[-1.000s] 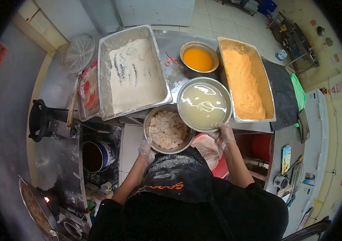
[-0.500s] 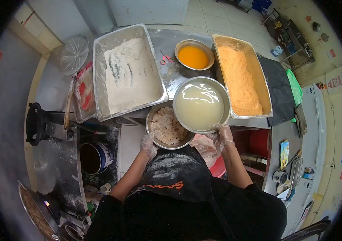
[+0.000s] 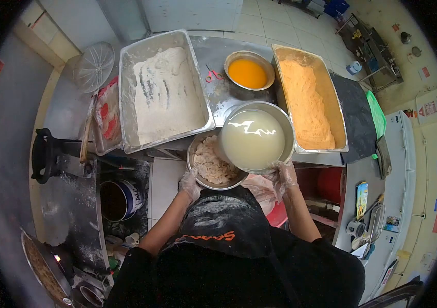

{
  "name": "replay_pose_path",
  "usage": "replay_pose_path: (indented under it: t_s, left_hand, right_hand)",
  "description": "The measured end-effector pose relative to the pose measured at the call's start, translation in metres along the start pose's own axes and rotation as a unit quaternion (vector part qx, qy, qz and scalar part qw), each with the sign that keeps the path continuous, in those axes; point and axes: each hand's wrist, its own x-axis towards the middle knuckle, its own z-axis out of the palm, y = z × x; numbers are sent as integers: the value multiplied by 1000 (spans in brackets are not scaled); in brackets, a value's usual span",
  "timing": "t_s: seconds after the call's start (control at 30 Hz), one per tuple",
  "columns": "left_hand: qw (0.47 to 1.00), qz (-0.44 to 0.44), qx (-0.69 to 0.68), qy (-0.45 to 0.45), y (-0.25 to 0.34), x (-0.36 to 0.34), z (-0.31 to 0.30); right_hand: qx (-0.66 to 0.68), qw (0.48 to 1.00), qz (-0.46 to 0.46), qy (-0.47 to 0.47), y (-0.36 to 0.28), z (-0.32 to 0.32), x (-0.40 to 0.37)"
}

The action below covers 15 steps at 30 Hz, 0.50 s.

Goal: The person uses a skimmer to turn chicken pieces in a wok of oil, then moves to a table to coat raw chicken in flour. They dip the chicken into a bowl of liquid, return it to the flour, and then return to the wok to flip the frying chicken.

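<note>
Under a clear glove, my left hand (image 3: 190, 187) grips the near-left rim of a metal bowl (image 3: 192, 160) filled with pale, lumpy pieces (image 3: 212, 163). My right hand (image 3: 285, 177), also gloved, clasps the near-right edge of a wider metal bowl (image 3: 290, 136) of cloudy, pale liquid (image 3: 255, 142). That bowl leans slightly to the left and overlaps the right part of the bowl of pieces. Its liquid lies inside the rim, with light glinting on the surface.
A deep tray (image 3: 209, 115) of white flour stands left. At right is another tray (image 3: 343, 134), of orange crumbs. Behind are a bowl (image 3: 269, 65) of orange liquid and red-handled scissors (image 3: 213, 76). A red tub (image 3: 279, 215) with a plastic bag sits below.
The bowl of liquid has tipped a little more to the left, showing more of its right inner wall. Both hands keep their holds in nearly the same places.
</note>
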Motion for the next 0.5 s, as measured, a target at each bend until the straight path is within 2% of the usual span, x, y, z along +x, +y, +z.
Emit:
replay_pose_path:
  t_s: [0.2,0.33,0.5]
  left_hand:
    - [998,-10,-57,-21,-3,7,-6]
    - [998,-6,-54,-18,-4,12,-12]
    - [999,-3,-28,-33,-10,16,-22]
  right_hand:
    - [9,1000,25,-6,-3,-3,4]
    - [5,1000,3,24,-4,8,3]
    - [20,999,30,17,0,0,19]
